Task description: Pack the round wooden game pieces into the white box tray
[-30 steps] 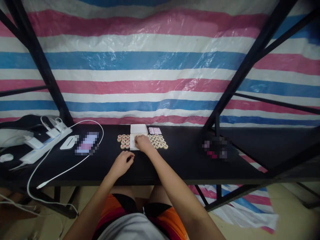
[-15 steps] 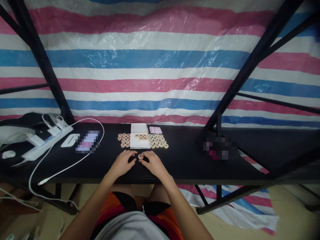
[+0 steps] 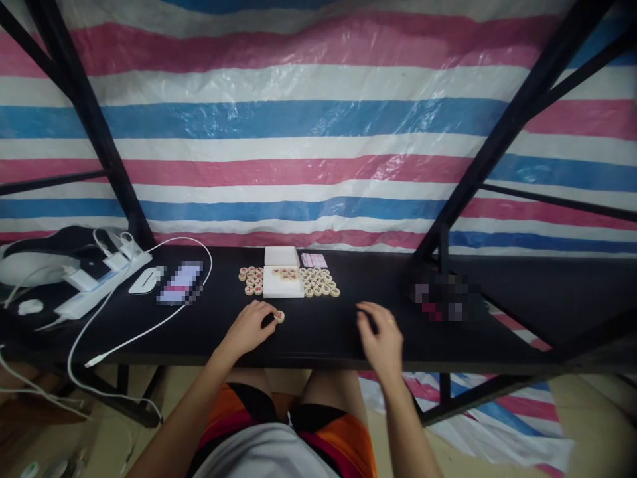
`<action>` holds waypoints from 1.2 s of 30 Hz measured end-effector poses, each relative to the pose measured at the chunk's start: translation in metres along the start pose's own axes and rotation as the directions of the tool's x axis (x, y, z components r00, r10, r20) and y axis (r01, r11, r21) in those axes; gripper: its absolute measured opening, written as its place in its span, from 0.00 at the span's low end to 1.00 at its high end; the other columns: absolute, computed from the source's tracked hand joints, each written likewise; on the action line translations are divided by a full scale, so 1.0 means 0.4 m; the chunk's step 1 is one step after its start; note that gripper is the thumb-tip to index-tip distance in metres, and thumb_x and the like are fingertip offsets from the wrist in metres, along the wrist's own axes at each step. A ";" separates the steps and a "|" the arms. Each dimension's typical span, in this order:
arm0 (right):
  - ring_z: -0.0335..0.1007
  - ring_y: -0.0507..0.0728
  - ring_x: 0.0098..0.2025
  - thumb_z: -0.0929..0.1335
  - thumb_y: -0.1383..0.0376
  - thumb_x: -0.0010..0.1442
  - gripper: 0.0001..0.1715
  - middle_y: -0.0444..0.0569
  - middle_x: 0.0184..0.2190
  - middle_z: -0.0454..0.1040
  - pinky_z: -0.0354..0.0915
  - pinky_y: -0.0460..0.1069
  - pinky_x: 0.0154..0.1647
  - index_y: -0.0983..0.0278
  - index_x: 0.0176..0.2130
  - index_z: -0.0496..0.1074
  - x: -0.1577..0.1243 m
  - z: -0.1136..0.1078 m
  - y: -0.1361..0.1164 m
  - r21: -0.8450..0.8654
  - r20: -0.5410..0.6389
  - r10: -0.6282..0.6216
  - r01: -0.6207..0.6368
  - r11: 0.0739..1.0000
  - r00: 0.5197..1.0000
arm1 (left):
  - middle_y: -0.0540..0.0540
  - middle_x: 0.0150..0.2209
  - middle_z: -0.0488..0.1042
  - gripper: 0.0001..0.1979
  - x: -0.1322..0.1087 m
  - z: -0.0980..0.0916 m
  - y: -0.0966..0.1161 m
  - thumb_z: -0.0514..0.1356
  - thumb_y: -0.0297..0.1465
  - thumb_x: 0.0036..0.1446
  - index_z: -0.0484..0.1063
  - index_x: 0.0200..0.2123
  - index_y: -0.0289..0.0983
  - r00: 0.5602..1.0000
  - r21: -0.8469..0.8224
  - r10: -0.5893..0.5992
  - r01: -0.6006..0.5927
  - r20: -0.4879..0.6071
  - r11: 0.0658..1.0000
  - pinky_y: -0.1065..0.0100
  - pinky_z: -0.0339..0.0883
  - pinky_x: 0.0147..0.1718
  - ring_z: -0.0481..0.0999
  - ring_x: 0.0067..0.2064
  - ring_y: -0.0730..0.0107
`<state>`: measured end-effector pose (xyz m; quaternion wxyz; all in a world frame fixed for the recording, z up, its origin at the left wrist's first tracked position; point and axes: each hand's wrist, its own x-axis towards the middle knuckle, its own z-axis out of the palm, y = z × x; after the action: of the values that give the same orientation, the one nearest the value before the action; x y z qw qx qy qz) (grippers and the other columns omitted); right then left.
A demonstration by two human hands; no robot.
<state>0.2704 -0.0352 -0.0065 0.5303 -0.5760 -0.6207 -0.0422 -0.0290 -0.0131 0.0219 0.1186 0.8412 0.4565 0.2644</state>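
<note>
Ahead of my left hand (image 3: 252, 325), pinching one piece (image 3: 279, 317), white box (image 3: 275, 290) holds several others (image 3: 288, 274); I'd judge most out, beside it in two clusters (image 3: 317, 291); right hand (image 3: 384, 340) empty, half-curled.

The fingers of the left hand (image 3: 250, 325) cover one side of a single round, cream-coloured game piece (image 3: 281, 317), whose red mark is too small to read. Equally unreadable are the round, cream-coloured pieces with dark marks (image 3: 318, 285) and the print on a flat pink-and-white paper (image 3: 314, 260). The palm of the right hand (image 3: 384, 335) is turned from view. Coarse squares blur a pale rectangular screen (image 3: 181, 282) and a dark, pink-flecked bundle (image 3: 445, 299). The picture's edges cut off both bare forearms and the red-white-blue striped plastic sheet (image 3: 308, 119).
</note>
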 end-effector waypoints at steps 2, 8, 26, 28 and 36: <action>0.64 0.64 0.49 0.61 0.55 0.59 0.20 0.59 0.43 0.70 0.58 0.61 0.53 0.66 0.41 0.72 0.027 -0.081 0.115 -0.174 -0.194 0.063 -0.097 0.980 0.979 | 0.49 0.39 0.75 0.06 0.001 -0.001 0.002 0.56 0.33 0.59 0.72 0.37 0.40 1.000 -0.011 0.003 -0.003 0.001 1.000 0.63 0.63 0.44 0.69 0.42 0.65; 0.53 0.75 0.58 0.65 0.42 0.50 0.48 0.74 0.54 0.60 0.52 0.66 0.54 0.75 0.56 0.61 0.114 -0.213 0.325 -0.317 -0.453 0.280 -0.447 0.837 0.846 | 0.49 0.38 0.76 0.06 0.002 0.005 -0.005 0.56 0.34 0.59 0.72 0.37 0.41 1.000 -0.033 -0.006 0.005 -0.009 0.999 0.63 0.63 0.45 0.70 0.42 0.64; 0.67 0.69 0.46 0.65 0.58 0.51 0.31 0.61 0.42 0.71 0.59 0.61 0.47 0.68 0.53 0.65 0.139 -0.259 0.429 -0.194 -0.364 0.605 -0.693 0.694 0.708 | 0.48 0.38 0.76 0.07 0.003 0.006 -0.007 0.56 0.33 0.59 0.73 0.38 0.40 1.000 -0.047 -0.014 0.013 -0.008 0.999 0.62 0.63 0.46 0.69 0.42 0.64; 0.68 0.69 0.43 0.65 0.58 0.50 0.28 0.62 0.38 0.71 0.59 0.61 0.43 0.68 0.49 0.67 0.142 -0.257 0.446 -0.180 -0.385 0.595 -0.689 0.702 0.706 | 0.48 0.39 0.76 0.07 0.003 0.005 -0.007 0.56 0.33 0.59 0.73 0.38 0.40 1.000 -0.048 -0.012 0.012 -0.007 0.999 0.62 0.63 0.46 0.69 0.42 0.64; 0.68 0.70 0.41 0.66 0.57 0.48 0.29 0.66 0.37 0.70 0.58 0.62 0.41 0.69 0.48 0.67 0.148 -0.258 0.464 -0.173 -0.446 0.522 -0.643 0.746 0.727 | 0.49 0.38 0.76 0.07 0.003 0.001 0.000 0.56 0.33 0.58 0.73 0.37 0.40 1.000 -0.041 -0.014 0.014 -0.014 0.999 0.63 0.63 0.45 0.70 0.42 0.64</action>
<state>0.4877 -0.0022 -0.0236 0.5233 -0.8016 -0.2784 -0.0776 -0.0281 -0.0120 0.0222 0.1345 0.8335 0.4576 0.2787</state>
